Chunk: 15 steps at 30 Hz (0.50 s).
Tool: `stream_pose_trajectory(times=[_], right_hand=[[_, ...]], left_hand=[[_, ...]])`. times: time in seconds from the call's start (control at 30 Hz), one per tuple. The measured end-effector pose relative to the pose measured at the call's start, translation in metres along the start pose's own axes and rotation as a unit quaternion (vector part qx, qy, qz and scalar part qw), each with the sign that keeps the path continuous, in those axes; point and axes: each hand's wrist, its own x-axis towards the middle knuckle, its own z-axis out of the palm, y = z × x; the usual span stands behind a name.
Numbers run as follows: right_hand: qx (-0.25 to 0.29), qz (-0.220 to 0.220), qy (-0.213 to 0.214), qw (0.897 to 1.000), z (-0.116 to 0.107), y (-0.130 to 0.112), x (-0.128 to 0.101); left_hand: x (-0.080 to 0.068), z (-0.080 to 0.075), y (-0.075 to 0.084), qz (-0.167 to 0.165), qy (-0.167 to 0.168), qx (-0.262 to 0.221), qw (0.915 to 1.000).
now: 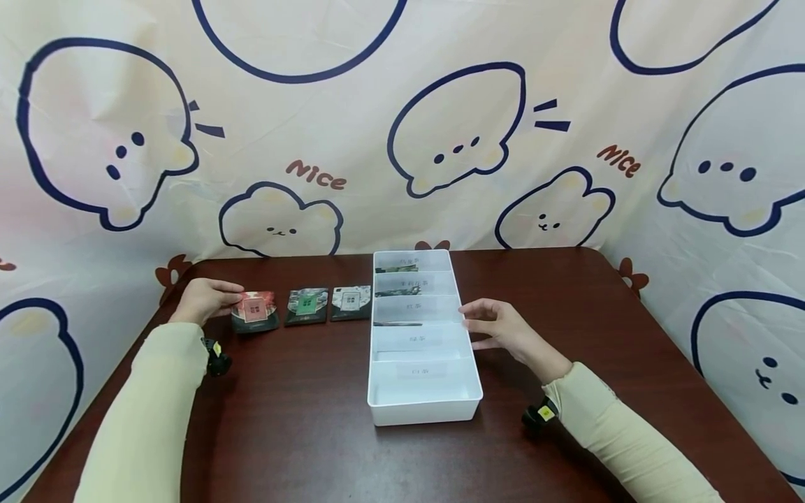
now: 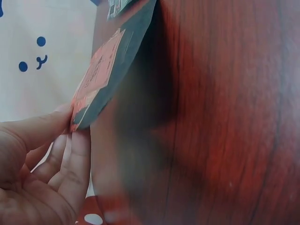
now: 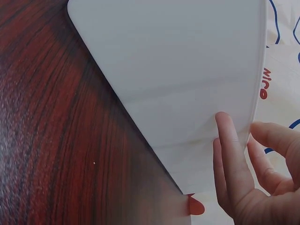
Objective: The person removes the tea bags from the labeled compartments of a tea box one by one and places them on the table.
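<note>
My left hand (image 1: 204,299) pinches the red packet (image 1: 254,311) by its edge, tipping it off the table (image 1: 302,419) where it heads a row of three; my right hand (image 1: 503,328) lies relaxed, fingers straight against the white divided tray (image 1: 425,405) wall, steadying it
</note>
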Motion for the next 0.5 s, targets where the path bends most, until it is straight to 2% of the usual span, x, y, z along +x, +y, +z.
stream_pose_trajectory(times=[0.5], right_hand=[[-0.004, 0.003, 0.000, 1.000, 0.0004, -0.0005, 0.0004]], left_hand=[[0.0081, 0.0104, 0.0034, -0.013, 0.021, -0.013, 0.9996]])
